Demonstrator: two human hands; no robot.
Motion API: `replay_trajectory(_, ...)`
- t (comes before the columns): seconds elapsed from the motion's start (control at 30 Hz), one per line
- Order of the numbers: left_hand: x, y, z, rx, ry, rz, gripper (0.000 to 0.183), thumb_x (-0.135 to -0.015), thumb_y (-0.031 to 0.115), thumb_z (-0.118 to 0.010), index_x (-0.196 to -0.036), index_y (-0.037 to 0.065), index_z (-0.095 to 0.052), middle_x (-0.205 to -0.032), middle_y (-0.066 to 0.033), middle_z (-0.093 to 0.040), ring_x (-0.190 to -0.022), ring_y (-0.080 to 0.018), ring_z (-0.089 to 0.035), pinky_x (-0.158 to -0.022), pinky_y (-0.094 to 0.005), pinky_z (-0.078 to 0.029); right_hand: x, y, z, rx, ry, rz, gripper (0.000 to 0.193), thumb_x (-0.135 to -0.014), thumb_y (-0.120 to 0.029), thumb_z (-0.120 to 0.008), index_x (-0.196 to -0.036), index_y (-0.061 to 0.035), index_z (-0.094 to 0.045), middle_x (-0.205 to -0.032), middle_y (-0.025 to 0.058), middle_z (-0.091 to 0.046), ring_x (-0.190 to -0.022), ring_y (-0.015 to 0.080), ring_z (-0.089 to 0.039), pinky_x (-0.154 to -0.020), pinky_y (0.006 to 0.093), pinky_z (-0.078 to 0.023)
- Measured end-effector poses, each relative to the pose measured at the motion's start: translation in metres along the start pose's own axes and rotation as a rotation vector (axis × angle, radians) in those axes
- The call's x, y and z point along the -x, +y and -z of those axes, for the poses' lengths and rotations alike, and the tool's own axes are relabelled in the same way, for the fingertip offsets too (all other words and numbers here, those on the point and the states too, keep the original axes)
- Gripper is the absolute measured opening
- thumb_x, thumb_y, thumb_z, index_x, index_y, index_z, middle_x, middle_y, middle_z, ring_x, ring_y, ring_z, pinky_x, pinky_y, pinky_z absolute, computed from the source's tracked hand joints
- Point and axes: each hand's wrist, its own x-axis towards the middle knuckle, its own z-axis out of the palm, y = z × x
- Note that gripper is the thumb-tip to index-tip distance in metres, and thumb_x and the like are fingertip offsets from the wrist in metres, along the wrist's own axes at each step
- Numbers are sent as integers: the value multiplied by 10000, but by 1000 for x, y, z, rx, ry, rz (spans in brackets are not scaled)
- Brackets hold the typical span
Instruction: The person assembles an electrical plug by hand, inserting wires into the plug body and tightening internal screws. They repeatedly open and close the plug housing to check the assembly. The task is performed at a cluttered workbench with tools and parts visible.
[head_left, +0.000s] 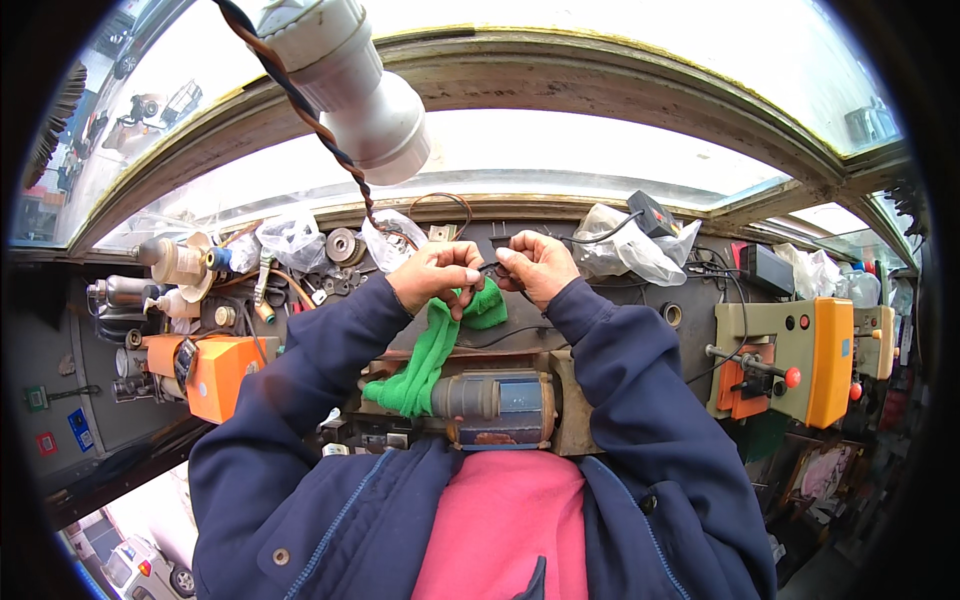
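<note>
Both hands meet over the middle of the bench, fingertips almost touching. My left hand (440, 277) is closed in a pinch, with thumb and forefinger at a small dark piece (489, 268). From the other side my right hand (540, 266) pinches at the same piece. It is too small and too covered by fingers to name. Just below hangs a green cloth (431, 352), draped from under the hands down to the left end of a cylindrical motor-like machine (500, 408). A thin black cord (500, 338) runs across the bench near the cloth.
An orange machine (222, 378) stands left; a beige-and-orange clamping machine (790, 360) with red knobs stands right. Along the window lie plastic bags (615, 243), a black adapter (652, 214), a metal pulley (345, 247) and a ring (672, 315). A white lamp fitting (350, 90) hangs overhead.
</note>
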Motion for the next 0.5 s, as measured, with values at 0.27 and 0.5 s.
replay_trajectory(0.27, 3, -1, 8, 269, -42, -102, 225, -957, 252, -622, -1094, 104, -523, -1086, -146, -660, -963, -286, -694, -791, -489, -604, 5, -11, 4, -86, 1, -8, 139, -951, -95, -666, -1008, -3, -579, -852, 78, -678, -708, 145, -683, -638, 278, -585)
replay_trajectory(0.5, 1, -8, 12, 307, 49, 22, 363, -1021, 379, -525, -1234, 87, -497, -1017, -150, -678, -884, -263, -706, -724, -475, -608, 5, -13, 5, -57, -13, 11, 149, -937, -82, -685, -1016, -16, -577, -871, 86, -684, -744, 165, -702, -665, 289, -581)
